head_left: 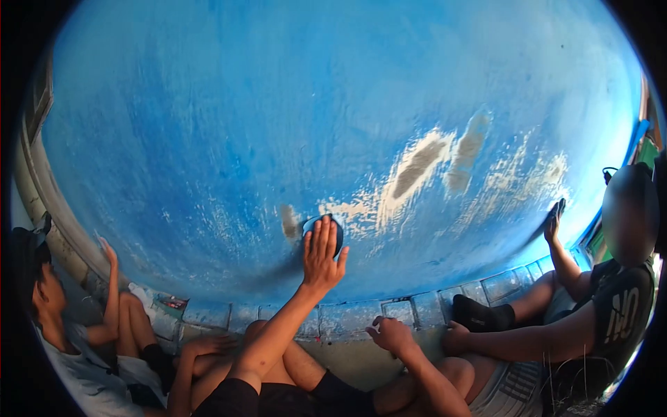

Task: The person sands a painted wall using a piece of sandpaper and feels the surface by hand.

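Blue wall [243,104] behind; left hand [322,263], fingers flat, presses a pad [339,238]. Right hand [392,336] curls nearer; can't tell if it's holding anything.

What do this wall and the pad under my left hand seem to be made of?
Wall: probably painted plaster or cement, mostly matt; the blue is worn to white and grey patches. Pad: possibly sandpaper or foam; a dark edge shows, but your left hand hides most, leaving finish unclear.

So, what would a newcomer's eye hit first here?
The big blue wall filling the view, with pale and grey patches right of centre. Next, the left hand pressing a round pad against it near the middle; one person sits far right, another person far left.
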Motion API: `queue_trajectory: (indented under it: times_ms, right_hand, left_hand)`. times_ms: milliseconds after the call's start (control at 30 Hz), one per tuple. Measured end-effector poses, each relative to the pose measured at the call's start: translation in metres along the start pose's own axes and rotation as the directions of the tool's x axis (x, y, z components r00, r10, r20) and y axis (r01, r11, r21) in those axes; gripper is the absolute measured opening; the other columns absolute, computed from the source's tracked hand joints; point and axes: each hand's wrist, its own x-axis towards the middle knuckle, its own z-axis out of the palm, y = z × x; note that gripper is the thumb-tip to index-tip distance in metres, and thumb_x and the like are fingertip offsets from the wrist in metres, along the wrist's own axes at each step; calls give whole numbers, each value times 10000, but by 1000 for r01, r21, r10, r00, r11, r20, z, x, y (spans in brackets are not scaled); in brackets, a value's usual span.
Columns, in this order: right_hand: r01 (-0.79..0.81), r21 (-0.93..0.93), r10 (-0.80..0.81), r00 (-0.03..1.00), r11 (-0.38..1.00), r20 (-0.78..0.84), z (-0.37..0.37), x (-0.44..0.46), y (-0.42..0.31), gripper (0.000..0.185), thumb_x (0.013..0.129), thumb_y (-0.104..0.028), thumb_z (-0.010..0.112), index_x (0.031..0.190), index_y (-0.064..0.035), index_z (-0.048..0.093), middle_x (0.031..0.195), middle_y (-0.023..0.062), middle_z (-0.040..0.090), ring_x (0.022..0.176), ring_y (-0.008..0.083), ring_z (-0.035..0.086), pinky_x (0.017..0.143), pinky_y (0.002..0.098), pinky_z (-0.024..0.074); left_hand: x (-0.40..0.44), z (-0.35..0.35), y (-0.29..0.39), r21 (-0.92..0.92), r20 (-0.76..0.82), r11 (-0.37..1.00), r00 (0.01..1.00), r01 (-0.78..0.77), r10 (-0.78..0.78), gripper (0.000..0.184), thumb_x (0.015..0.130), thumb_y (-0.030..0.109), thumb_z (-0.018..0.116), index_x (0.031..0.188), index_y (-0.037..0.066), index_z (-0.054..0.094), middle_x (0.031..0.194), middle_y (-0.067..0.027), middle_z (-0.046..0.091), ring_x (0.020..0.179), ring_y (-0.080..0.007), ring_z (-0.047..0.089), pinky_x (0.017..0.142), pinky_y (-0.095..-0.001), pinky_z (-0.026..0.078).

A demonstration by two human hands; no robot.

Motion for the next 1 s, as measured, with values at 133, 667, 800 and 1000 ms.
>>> queue_trajectory:
  times_ms: [133,667,800,1000]
  right_hand:
    - [0,-20,0,1000,1000,-12,0,-1,0,388,874,-429,634,1052,-86,670,933,228,699,897,431,673,800,518,540]
    - [47,231,1,979,972,-203,-25,-1,-1,319,897,-361,636,1014,-68,680,893,198,707,848,366,686,746,464,541]
    - [207,480,-18,929,853,-369,-35,2,-9,348,976,-319,575,987,17,665,810,162,707,782,269,697,722,374,533]
    - [182,874,-65,983,452,-171,-36,-1,-20,451,1039,-388,438,1081,13,642,988,95,669,965,186,630,809,322,483]
  left_hand:
    - [-2,-8,1,-10,50,1000,999,8,-8,579,1027,289,375,1529,36,238,1592,-156,225,1475,-310,203,1183,-482,152]
    - [-69,-92,50,-612,787,-584,489,534,-377,593,1031,418,406,1438,-12,360,1459,-141,439,1365,-281,402,1132,-422,300]
    - [-71,-91,46,-495,850,-699,457,517,-264,581,1033,405,394,1438,-11,357,1465,-157,430,1352,-311,415,1122,-477,318]
    - [-69,-91,53,-366,886,-827,430,427,-170,581,1040,394,367,1435,-31,340,1451,-182,432,1362,-333,398,1143,-507,294]
